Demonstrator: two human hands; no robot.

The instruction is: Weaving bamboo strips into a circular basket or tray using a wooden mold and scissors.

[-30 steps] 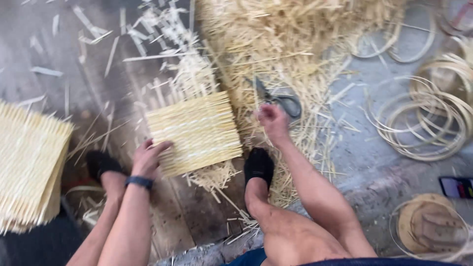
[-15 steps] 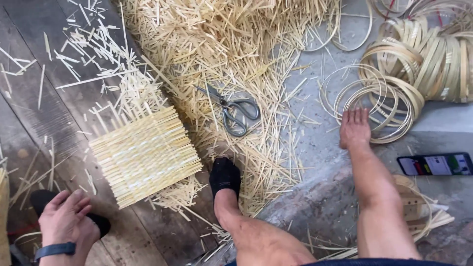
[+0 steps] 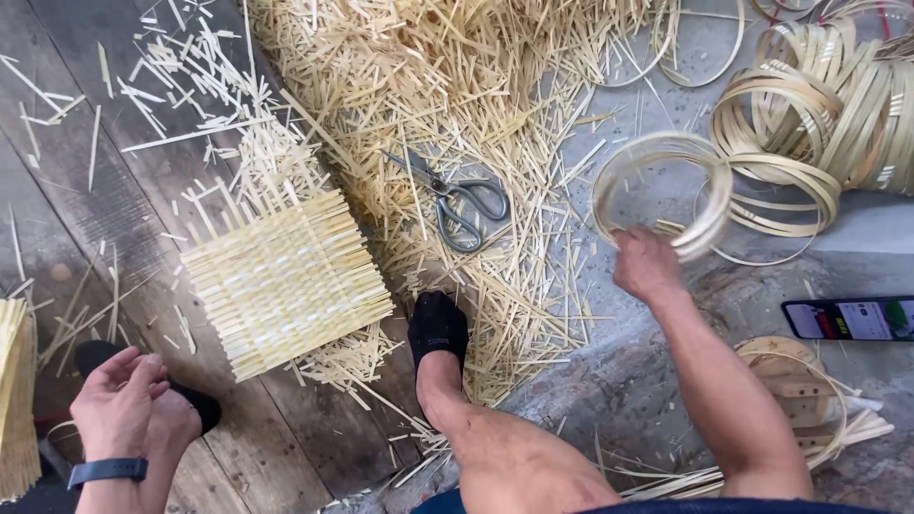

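right hand (image 3: 647,266) is clenched on the near rim of a bamboo hoop (image 3: 664,190), which lifts away from the fingers toward the far side, tilted, its opening facing up and left. the stack of hoops (image 3: 819,124) lies just right of it. left hand (image 3: 124,405) rests released, fingers loose, near the left foot, well apart from the hoop; the woven mat (image 3: 286,281) lies between. scissors (image 3: 457,200) lie left of the hoop on the bamboo scraps (image 3: 428,86).

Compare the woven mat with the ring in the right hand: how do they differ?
The mat is a flat, square weave lying on the floor planks; the ring is an open round hoop lifted by the right hand. No hand touches the mat. Both look like pale bamboo strip.
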